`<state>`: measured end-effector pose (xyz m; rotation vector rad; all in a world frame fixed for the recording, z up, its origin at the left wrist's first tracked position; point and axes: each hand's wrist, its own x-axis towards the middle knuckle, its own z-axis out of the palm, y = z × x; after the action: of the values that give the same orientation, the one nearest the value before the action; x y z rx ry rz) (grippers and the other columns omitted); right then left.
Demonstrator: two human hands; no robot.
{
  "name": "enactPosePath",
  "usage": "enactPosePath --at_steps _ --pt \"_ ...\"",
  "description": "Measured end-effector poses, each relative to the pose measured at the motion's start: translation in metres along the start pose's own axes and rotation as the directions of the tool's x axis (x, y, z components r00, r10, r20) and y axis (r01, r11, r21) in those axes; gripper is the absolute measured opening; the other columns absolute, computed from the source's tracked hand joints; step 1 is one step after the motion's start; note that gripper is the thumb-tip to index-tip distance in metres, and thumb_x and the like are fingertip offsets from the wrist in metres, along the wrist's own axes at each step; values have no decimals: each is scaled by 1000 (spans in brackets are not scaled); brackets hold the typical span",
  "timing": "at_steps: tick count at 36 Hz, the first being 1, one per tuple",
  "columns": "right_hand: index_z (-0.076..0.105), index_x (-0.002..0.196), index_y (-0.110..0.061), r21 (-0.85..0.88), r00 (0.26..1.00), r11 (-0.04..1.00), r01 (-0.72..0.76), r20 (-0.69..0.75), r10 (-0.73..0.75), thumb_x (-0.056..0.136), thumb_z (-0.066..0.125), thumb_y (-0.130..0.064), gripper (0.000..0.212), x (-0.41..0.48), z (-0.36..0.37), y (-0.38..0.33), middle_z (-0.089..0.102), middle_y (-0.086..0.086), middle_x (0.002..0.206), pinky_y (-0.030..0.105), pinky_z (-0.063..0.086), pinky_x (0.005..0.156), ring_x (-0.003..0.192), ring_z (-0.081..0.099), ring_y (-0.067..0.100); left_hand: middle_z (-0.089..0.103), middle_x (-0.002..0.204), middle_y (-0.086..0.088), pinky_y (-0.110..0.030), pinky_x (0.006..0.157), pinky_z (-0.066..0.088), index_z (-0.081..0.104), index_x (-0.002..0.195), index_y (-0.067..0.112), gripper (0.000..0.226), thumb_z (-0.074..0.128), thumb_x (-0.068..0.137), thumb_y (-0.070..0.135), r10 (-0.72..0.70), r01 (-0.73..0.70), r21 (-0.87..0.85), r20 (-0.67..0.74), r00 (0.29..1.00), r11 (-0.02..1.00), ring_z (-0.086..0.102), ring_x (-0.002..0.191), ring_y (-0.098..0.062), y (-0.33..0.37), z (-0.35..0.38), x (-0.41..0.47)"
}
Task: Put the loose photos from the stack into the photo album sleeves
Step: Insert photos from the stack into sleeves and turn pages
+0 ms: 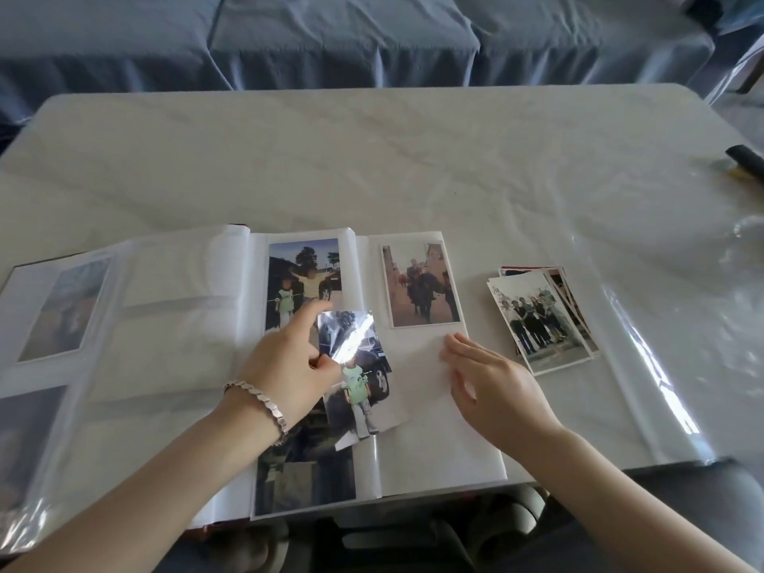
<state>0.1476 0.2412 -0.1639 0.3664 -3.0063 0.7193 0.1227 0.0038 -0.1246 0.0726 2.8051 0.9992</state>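
Left grip (285, 366) pinching loose photo (364, 390) over album (413, 448), right grip (492, 386) flat, straight-fingered, resting on it, photo stack (541, 320) beside

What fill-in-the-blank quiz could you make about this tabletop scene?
1. The left hand pinches the glossy photo above the open ____.
2. The right hand holds ____.
3. The photo stack lies toward the person's ____.
4. The bracelet circles the ____ wrist.
Missing words: album; nothing; right; left.

Open album (173, 349) at table (413, 159) front, photo stack (541, 320) just right of it, sofa (330, 35) behind table
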Motion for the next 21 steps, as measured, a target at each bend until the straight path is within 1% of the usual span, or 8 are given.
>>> enactPosePath --at_steps 2,6,8,10,12,15,18,21 --pt "69 110 -8 4 1000 1000 -8 12 8 86 60 -5 27 0 0 0 58 0 129 40 53 89 123 51 16 67 59 -7 -6 46 40 38 136 25 61 61 83 7 -20 21 -13 61 998 1000 57 47 -14 1 -1 0" --pt "71 106 -8 13 1000 1000 -11 1 11 82 64 -2 26 -1 0 0 61 2 125 41 55 85 119 55 19 61 51 1 -8 42 39 39 132 25 56 61 83 11 -75 83 -39 181 981 996 49 38 -1 4 1 0" --pt "72 105 -7 15 1000 1000 -7 -2 7 81 65 -2 26 -1 0 -1 62 2 124 42 56 83 118 56 20 65 56 4 -6 41 37 39 130 24 54 63 83 14 -110 124 -51 218 970 991 52 41 3 5 2 1" --pt "72 105 -6 16 1000 1000 3 -7 -3 80 65 -1 26 -2 0 0 62 3 123 42 56 82 118 56 20 66 61 6 -6 41 37 39 130 24 54 64 83 15 -156 174 -49 259 953 984 57 50 1 4 0 3" --pt "71 105 -7 20 1000 1000 1 -3 -1 81 64 -1 26 -2 0 0 62 2 124 42 55 84 119 55 19 65 60 8 -9 44 39 39 130 25 54 64 83 15 -183 201 -32 293 938 979 60 56 -1 2 -3 3" --pt "71 106 -7 24 1000 1000 3 0 -3 80 65 -1 27 -2 0 1 62 3 123 42 55 85 119 55 20 66 59 8 -14 54 45 40 128 26 54 64 82 13 -196 219 -33 330 923 975 64 60 -2 -2 -5 3" --pt "72 104 -6 27 1000 1000 12 -8 -12 79 66 1 27 -2 0 0 63 4 121 42 56 82 116 57 21 66 57 8 -14 53 44 41 124 27 51 64 81 12 -204 235 -44 358 911 971 66 59 -1 -3 -6 2" --pt "72 105 -6 38 1000 999 7 -5 -6 79 66 1 27 -2 -1 1 63 4 122 42 55 86 118 56 20 66 56 8 -14 55 45 42 124 26 50 63 82 11 -208 244 -49 379 902 969 66 58 -1 0 -8 2"
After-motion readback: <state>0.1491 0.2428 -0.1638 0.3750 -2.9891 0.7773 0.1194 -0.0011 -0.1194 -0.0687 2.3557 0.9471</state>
